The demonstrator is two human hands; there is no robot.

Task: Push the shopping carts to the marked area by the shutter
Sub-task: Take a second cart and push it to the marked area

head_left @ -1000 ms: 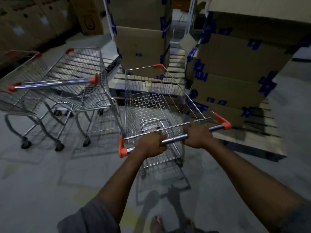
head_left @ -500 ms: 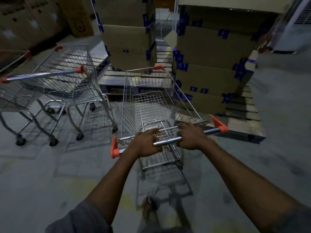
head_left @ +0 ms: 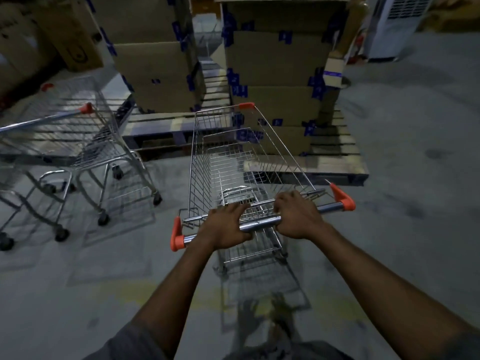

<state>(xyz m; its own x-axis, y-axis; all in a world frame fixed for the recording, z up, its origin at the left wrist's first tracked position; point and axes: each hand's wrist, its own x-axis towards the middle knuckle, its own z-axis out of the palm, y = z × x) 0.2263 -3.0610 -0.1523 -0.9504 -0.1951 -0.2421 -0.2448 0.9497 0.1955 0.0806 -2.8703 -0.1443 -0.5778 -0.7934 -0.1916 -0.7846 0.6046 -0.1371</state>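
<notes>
Close ahead of cart point(head_left: 233, 165): low wooden pallet point(head_left: 337, 168) stacked high with taped cardboard boxes point(head_left: 275, 61), barring the straight path. Left of it: 2nd pallet point(head_left: 161, 123) with another box stack point(head_left: 155, 71), and only a narrow gap point(head_left: 210, 74) between the 2 stacks. Far left: parked carts point(head_left: 65, 136), baskets and wheels closing that side. Right: open concrete floor point(head_left: 415, 190) past the pallet corner, up to a white cabinet point(head_left: 397, 24). Strip of bare floor between parked carts and cart.
</notes>
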